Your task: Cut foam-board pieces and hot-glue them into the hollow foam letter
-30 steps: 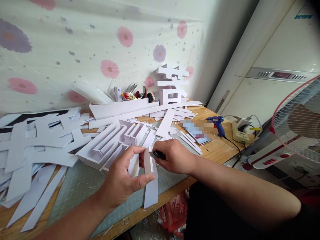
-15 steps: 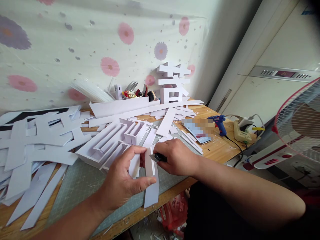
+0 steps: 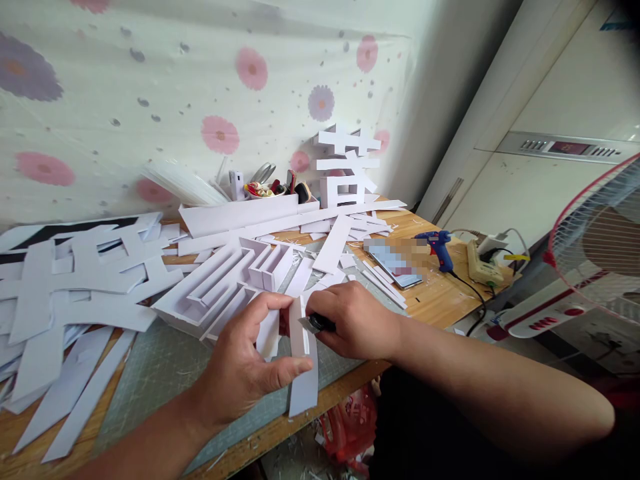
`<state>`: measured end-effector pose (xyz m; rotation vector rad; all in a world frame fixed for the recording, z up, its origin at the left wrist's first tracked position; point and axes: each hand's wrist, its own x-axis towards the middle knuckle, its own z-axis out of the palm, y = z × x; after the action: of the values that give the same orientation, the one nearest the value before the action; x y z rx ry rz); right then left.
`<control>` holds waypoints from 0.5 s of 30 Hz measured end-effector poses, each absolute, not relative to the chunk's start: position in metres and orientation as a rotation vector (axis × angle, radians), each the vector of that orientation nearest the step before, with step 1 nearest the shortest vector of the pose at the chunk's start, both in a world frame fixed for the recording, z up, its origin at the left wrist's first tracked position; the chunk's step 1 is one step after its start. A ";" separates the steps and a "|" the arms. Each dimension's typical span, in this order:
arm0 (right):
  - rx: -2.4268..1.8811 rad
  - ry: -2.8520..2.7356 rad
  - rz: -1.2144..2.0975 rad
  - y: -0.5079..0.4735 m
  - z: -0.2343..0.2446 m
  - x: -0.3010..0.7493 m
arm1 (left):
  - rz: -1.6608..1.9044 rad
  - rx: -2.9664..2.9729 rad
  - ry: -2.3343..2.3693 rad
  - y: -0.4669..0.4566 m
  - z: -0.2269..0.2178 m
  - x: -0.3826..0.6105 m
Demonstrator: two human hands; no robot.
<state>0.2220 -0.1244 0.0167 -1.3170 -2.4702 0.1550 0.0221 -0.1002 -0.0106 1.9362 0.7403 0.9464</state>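
Note:
My left hand (image 3: 245, 363) pinches a long white foam-board strip (image 3: 303, 373) between thumb and fingers, holding it upright over the green cutting mat (image 3: 165, 370). My right hand (image 3: 350, 319) is closed round a small black-handled utility knife (image 3: 315, 323), whose blade touches the strip's right edge near its top. A white channel-shaped foam-board letter (image 3: 220, 287) lies just behind both hands.
Flat white cut-out characters (image 3: 75, 280) and loose strips cover the table's left. A standing white character (image 3: 345, 167) and a tool cup (image 3: 265, 187) sit at the back. A blue glue gun (image 3: 437, 247), power strip (image 3: 483, 267) and phone lie right; a fan (image 3: 595, 253) stands beyond the edge.
My right hand and the knife have slid slightly down along the strip's edge. My left hand keeps the same hold on the strip.

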 end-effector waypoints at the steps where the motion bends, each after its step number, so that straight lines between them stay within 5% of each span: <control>1: -1.329 -2.467 0.144 -0.125 0.017 0.222 | 0.945 1.934 0.742 -0.100 -0.011 0.022; 15: -1.472 -2.390 0.102 -0.117 0.017 0.221 | 0.926 1.940 0.730 -0.100 -0.011 0.021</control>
<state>0.2215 -0.1171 0.0169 -1.4715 -2.3900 0.1016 0.0212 -0.1002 -0.0106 1.9402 0.7303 0.9264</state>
